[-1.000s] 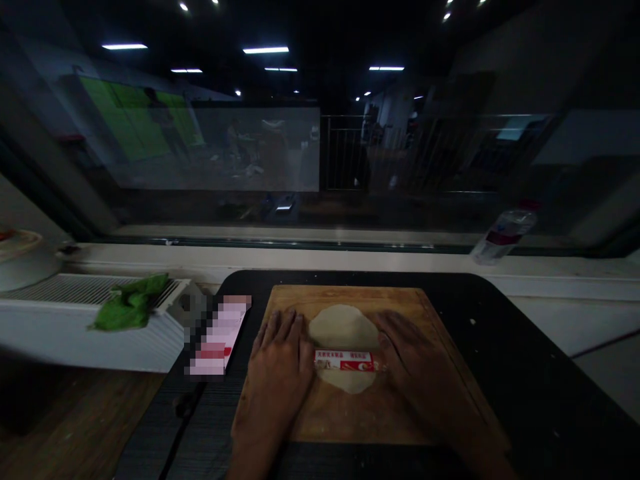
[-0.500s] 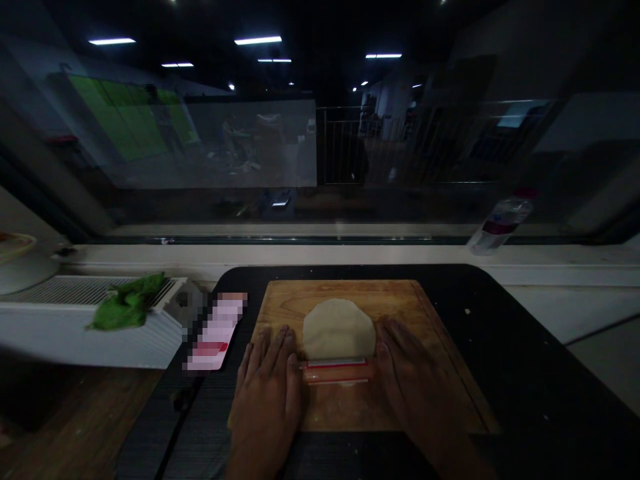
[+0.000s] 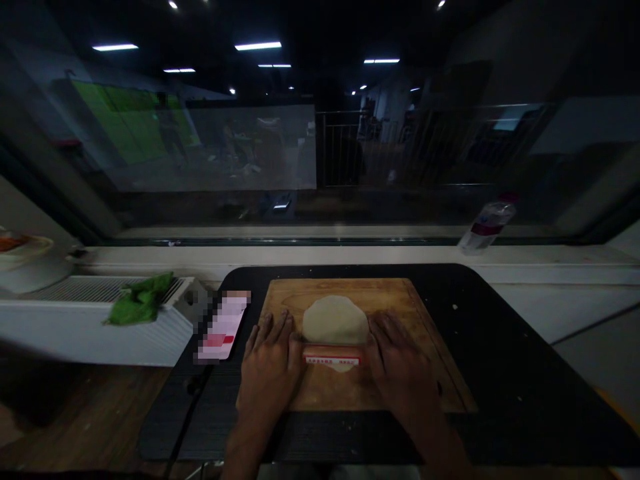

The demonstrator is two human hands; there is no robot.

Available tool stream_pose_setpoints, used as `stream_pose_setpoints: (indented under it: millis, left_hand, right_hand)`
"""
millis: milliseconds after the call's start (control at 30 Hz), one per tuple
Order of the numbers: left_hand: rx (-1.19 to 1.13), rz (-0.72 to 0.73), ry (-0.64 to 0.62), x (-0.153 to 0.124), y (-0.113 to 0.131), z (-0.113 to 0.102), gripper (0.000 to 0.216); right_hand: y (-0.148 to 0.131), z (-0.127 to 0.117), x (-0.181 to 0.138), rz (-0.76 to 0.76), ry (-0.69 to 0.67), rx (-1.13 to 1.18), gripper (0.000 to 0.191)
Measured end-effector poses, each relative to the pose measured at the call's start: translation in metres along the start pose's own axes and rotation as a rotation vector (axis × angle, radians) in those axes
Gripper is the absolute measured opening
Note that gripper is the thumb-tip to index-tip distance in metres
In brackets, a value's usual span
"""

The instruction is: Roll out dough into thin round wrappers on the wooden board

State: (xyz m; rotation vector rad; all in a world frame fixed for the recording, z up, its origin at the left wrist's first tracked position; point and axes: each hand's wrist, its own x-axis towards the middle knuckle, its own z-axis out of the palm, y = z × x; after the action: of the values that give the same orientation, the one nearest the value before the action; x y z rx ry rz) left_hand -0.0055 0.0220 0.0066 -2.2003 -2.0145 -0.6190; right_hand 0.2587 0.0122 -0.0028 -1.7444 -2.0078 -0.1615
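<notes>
A round, flattened sheet of dough (image 3: 335,320) lies on a wooden cutting board (image 3: 330,397). Across its near part rests a rolling pin (image 3: 333,355) with a red-edged white label strip. A small edge of dough shows on the near side of the pin. My left hand (image 3: 273,363) lies flat over the pin's left end, fingers stretched forward. Over the right end is my right hand (image 3: 400,363), also flat with its fingers pointing forward. Both ends of the pin are hidden under my hands.
A phone with a pink screen (image 3: 225,327) lies on the black table (image 3: 500,373) left of the board. A green cloth (image 3: 140,300) drapes over a white radiator (image 3: 150,340), near a bowl (image 3: 35,267). On the windowsill stands a plastic bottle (image 3: 487,227).
Both hands and the rolling pin have moved forward, away from me, over the dough. The pin has turned, so its label now faces up. The view has shifted slightly.
</notes>
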Motion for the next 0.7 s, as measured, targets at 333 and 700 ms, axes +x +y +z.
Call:
stream_pose_setpoints:
  millis: [333, 700]
  left_hand:
    - [-0.091, -0.135, 0.006, -0.014, 0.009, -0.008, 0.045]
    - [-0.107, -0.143, 0.027, -0.023, 0.01, -0.006, 0.05]
  right_hand:
    - [-0.02, -0.016, -0.013, 0.048, -0.01, -0.025, 0.041]
    - [-0.025, -0.006, -0.022, 0.026, 0.063, 0.037, 0.05]
